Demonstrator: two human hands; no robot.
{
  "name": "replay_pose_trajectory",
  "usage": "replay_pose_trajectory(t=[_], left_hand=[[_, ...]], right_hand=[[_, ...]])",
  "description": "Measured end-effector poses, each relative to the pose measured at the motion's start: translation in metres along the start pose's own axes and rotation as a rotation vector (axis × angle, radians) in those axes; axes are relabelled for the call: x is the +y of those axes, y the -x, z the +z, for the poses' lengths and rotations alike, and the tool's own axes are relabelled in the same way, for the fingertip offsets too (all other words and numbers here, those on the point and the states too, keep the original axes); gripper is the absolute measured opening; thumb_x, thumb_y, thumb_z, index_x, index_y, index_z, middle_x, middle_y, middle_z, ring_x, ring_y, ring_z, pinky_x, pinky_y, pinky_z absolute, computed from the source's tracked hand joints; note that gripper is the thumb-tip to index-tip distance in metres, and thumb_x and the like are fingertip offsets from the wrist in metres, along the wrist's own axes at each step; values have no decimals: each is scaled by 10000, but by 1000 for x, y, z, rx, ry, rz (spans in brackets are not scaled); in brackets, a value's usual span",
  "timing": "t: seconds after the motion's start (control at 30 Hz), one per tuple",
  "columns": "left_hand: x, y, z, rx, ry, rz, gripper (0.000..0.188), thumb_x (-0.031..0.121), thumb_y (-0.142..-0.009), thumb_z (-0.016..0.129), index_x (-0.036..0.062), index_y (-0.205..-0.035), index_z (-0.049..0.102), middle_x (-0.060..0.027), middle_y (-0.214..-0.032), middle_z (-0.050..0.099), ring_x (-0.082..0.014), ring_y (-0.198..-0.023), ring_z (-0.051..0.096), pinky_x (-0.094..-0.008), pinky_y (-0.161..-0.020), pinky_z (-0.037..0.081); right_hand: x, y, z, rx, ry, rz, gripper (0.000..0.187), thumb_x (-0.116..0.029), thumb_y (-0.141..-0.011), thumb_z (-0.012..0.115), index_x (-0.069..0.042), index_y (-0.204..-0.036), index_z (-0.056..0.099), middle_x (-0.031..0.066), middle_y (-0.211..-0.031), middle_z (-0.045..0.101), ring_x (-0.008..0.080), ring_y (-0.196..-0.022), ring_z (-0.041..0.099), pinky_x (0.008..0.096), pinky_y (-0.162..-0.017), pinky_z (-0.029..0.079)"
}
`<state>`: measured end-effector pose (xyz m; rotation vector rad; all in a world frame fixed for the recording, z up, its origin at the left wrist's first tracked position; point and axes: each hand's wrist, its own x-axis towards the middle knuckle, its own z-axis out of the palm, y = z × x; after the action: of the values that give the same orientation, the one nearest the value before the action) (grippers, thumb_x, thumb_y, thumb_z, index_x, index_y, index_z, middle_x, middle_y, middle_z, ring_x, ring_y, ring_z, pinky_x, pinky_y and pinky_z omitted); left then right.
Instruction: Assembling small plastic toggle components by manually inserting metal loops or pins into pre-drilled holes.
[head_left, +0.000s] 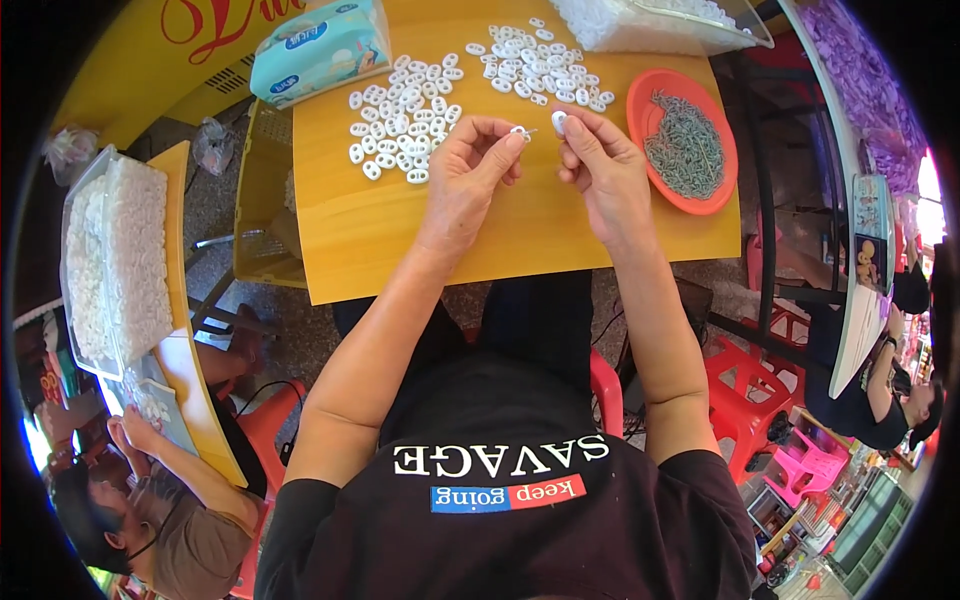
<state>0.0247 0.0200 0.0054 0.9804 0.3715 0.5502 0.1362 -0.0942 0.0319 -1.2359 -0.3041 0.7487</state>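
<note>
Above the yellow table (400, 250) my two hands are close together, a small gap between them. My left hand (468, 175) pinches a small white plastic piece (517, 131) between thumb and forefinger; a thin metal screw sticks out of it toward the right. Between the thumb and fingers of my right hand (608, 175) is a white oval piece (559, 121). Left of my left hand lies a loose spread of white two-hole oval pieces (400, 115). A second pile of such pieces (540, 65) lies beyond my hands. Beside my right hand, an orange-red bowl (729, 150) holds many metal screws (685, 145).
A tissue pack (320, 55) lies at the far left of the table, a clear bin (745, 38) of white parts at the far right. On the left, another bin (118, 260) stands near a seated person (190, 530). Red stools (735, 395) stand at the right.
</note>
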Motion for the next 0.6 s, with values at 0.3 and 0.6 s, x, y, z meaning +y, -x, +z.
replay_pose_trajectory(t=[0.3,0.6], left_hand=[[-1,0,-1,14,24,-11,107,110,-928,634,39,-982,576,-20,-815,598,-88,-689,546,-226,-633,424],[-1,-1,-2,5,19,-10,103,111,-929,633,38,-974,576,-28,-816,609,-90,-671,552,-232,-614,426]], right_hand=[[-1,4,14,24,167,-153,236,-122,-912,668,35,-1088,664,20,-851,647,47,-648,539,198,-578,464],[-1,5,20,24,312,-210,231,-121,-914,667,39,-1080,668,6,-796,636,37,-620,522,184,-546,444]])
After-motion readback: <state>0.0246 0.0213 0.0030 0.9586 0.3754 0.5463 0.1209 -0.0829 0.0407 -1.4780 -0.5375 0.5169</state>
